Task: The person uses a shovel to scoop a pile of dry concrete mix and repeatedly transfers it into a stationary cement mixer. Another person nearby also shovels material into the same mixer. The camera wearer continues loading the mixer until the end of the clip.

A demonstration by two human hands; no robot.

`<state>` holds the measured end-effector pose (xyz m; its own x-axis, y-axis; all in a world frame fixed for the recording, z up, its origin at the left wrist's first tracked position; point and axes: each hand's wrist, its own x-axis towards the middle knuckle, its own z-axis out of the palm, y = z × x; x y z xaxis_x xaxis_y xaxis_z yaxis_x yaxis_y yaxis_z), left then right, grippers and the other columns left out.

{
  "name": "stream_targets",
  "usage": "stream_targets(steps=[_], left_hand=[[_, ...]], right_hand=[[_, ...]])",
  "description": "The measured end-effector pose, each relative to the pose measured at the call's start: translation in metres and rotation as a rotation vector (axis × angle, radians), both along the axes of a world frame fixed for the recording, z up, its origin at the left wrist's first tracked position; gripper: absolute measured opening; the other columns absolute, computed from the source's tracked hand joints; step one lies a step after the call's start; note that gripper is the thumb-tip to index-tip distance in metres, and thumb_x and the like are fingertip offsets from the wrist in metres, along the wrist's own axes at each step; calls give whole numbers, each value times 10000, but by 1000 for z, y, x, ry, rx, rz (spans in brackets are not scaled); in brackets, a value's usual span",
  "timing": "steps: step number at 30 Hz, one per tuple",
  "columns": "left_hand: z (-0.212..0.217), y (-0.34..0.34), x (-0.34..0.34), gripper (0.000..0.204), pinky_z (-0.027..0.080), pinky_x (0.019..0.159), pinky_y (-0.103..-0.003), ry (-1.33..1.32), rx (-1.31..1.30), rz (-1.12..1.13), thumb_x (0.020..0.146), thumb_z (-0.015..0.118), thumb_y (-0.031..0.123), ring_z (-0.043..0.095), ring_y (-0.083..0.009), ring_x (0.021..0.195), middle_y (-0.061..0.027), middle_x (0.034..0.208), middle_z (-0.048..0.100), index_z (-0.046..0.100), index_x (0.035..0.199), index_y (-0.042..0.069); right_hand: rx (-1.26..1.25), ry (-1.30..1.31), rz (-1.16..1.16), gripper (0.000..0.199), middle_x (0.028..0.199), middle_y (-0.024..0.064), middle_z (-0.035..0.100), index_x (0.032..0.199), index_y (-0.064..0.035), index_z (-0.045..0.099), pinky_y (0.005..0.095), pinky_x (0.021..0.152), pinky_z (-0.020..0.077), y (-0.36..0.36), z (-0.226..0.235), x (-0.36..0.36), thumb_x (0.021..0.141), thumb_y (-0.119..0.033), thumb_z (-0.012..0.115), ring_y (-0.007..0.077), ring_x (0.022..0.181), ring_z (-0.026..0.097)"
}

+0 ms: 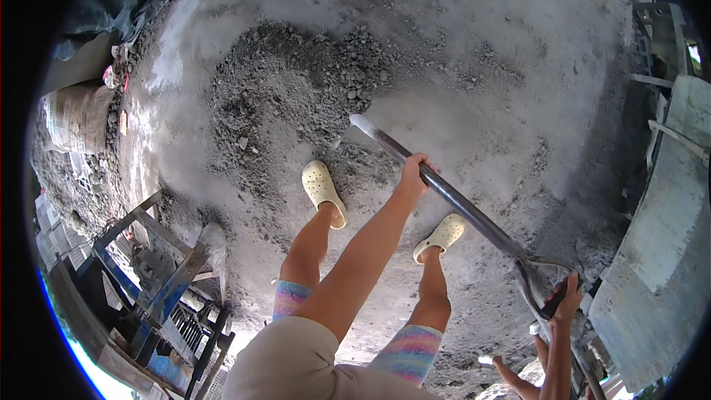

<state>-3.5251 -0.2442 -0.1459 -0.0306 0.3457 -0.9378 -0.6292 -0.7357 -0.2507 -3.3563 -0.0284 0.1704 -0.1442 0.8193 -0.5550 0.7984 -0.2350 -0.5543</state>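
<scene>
A shovel point(474, 212) with a dark shaft slants across the middle from far left to near right. My left hand point(415, 171) is wrapped round the middle of its shaft. At the near right end, my right hand point(566, 296) grips the crossbar of the D-shaped handle. The shaft's whitish lower end point(361, 124) meets the edge of a heap of grey gravel point(296, 89); I cannot make out the blade there. Both hands are closed on the shovel, set well apart.
My feet in cream clogs point(323, 189) stand just behind the gravel on dusty ground. A wood and blue metal frame point(159, 289) stands at left, near a bulging sack point(80, 117). At right leans a large pale panel point(655, 230). Another person's limbs point(515, 379) show at lower right.
</scene>
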Motion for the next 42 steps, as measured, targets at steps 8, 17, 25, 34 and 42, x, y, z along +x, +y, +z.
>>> stream_targets(steps=[8, 17, 25, 34, 42], left_hand=[[-141, -79, -13, 203, 419, 497, -331, 124, -140, 9, 705, 540, 146, 463, -181, 500, -41, 521, 434, 400, 568, 88], [-140, -88, 18, 135, 389, 480, -302, 8, -288, -161, 658, 490, 93, 427, -147, 470, -14, 511, 415, 395, 563, 92], [63, -51, 125, 122, 366, 455, -308, -102, -221, -334, 593, 499, 121, 412, -180, 454, -35, 503, 401, 388, 545, 104], [252, -25, 192, 117, 353, 460, -325, -176, -249, -691, 600, 457, 100, 406, -185, 452, -17, 502, 375, 364, 530, 105], [442, 123, 133, 85, 371, 506, -312, 449, -407, -831, 585, 440, 73, 385, -182, 498, -34, 552, 375, 365, 555, 97]], right_hand=[[-247, 67, -517, 513, 419, 23, 384, 517, -134, 371, 251, 313, 306, -20, -262, 100, 660, -618, 458, 141, 327, 374], [-132, -16, -603, 450, 372, 12, 342, 476, -134, 360, 256, 290, 277, -27, -279, 153, 677, -516, 489, 140, 285, 321], [-142, -152, -665, 483, 359, -13, 331, 476, -160, 339, 230, 273, 287, -38, -15, 273, 657, -588, 470, 116, 268, 325], [-101, -217, -927, 470, 371, 28, 365, 479, -125, 378, 249, 273, 309, -92, 190, 376, 693, -530, 480, 141, 286, 371], [-345, 235, -1071, 479, 390, 93, 380, 492, -61, 398, 354, 294, 334, -62, 198, 429, 695, -488, 479, 233, 294, 392]])
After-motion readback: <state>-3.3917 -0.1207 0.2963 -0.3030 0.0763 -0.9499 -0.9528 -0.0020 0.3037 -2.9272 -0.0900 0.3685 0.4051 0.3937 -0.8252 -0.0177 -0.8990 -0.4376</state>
